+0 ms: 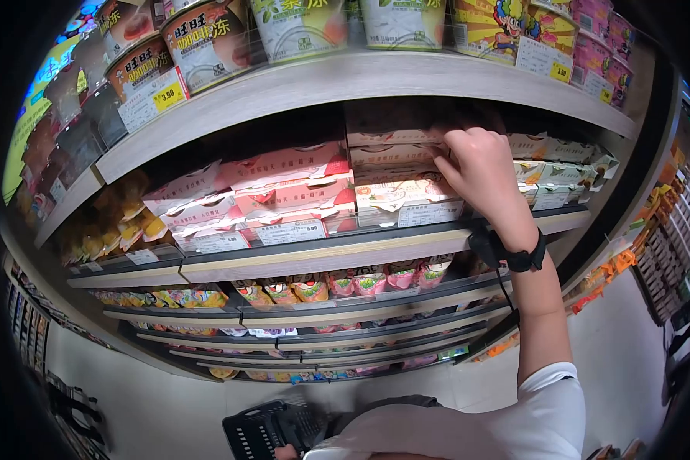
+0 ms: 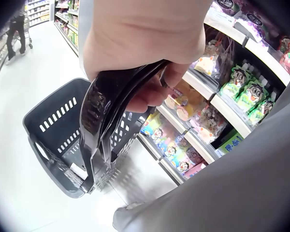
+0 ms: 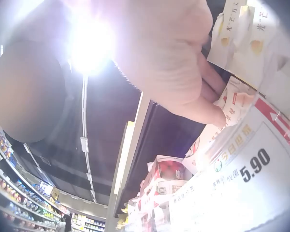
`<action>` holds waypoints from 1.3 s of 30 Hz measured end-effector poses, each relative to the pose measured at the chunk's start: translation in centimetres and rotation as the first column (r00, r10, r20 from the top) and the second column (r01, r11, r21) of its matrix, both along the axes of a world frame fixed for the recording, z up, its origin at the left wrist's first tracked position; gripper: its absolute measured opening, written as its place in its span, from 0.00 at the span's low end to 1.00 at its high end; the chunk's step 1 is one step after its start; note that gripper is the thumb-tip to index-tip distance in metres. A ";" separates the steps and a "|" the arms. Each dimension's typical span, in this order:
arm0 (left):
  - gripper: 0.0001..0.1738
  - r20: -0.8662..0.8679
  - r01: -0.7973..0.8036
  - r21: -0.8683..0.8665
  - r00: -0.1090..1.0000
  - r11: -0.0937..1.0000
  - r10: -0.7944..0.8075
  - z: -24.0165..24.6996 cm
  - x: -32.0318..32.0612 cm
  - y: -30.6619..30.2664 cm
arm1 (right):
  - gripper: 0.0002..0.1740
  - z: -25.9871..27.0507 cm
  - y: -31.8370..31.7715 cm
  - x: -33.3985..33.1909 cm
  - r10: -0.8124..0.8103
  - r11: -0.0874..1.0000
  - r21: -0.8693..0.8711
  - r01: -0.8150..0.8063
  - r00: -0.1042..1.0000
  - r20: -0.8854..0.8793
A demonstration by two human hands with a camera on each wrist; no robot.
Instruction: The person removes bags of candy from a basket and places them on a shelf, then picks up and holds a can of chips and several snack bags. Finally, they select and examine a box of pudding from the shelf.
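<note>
My right hand (image 1: 483, 169) reaches into a shelf of pale boxes. Its bent fingers and thumb grip the right end of a white-and-pink printed box (image 1: 395, 156) in the middle stack. In the right wrist view the thumb (image 3: 215, 113) lies against a box (image 3: 238, 99) with red print; the fingertips are hidden. Low at my side, my left hand (image 2: 145, 43) grips the black handles (image 2: 94, 113) of a dark plastic shopping basket (image 2: 50, 113). The basket hangs above the floor with its mouth up, and a small white piece (image 2: 79, 170) shows inside.
Pink boxes (image 1: 291, 195) stand left of the stack, pale green-white ones (image 1: 563, 172) to its right. A shelf board (image 1: 376, 77) with cups of jelly overhangs my hand. Price tags (image 1: 429, 215) line the front edge. Another person (image 2: 17, 31) stands down the aisle.
</note>
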State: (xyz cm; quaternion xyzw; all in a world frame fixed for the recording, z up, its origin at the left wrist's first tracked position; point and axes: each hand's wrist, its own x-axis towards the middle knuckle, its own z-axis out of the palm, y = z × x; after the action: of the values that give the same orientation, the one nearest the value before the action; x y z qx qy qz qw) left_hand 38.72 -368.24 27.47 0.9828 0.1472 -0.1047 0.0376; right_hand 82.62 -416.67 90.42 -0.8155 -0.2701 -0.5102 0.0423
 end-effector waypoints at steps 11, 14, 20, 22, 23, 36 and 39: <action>0.13 0.104 0.363 -0.223 0.932 0.905 -0.348 0.1 -0.4 7.3 | 0.08 -1.1 0.1 -0.8 0.017 0.999 0.034 -0.020 0.995 0.098; 0.13 0.133 0.355 -0.123 0.931 0.927 -0.339 -1.2 -0.7 7.1 | 0.08 -1.3 0.1 -0.8 0.007 0.999 0.034 -0.010 0.995 0.095; 0.14 0.195 0.315 0.085 0.925 0.945 -0.326 -3.7 -0.6 5.1 | 0.09 -1.2 0.0 -0.9 0.052 0.999 0.009 -0.053 0.990 0.134; 0.14 0.212 0.297 0.155 0.922 0.942 -0.325 -5.0 0.5 3.9 | 0.09 -1.3 -0.1 -0.8 0.056 0.998 0.016 -0.059 0.990 0.128; 0.14 0.211 0.297 0.156 0.922 0.942 -0.325 -5.2 0.5 3.8 | 0.09 -1.3 -0.1 -0.8 0.060 0.998 0.023 -0.063 0.990 0.124; 0.15 0.166 -0.296 -0.230 0.927 0.927 0.337 -6.8 0.8 3.5 | 0.09 -1.6 -0.5 -0.4 0.135 0.988 0.054 -0.144 0.980 0.144; 0.15 0.120 -0.425 -0.312 0.869 0.850 0.479 -7.1 0.8 3.3 | 0.10 -1.6 -0.4 -0.4 0.126 0.987 0.078 -0.138 0.982 0.139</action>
State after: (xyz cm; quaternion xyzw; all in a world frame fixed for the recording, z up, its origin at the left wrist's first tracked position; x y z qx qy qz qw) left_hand 39.51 -364.96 20.40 0.9104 0.3549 -0.0162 0.2119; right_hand 82.21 -417.08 88.81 -0.7570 -0.3034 -0.5711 0.0934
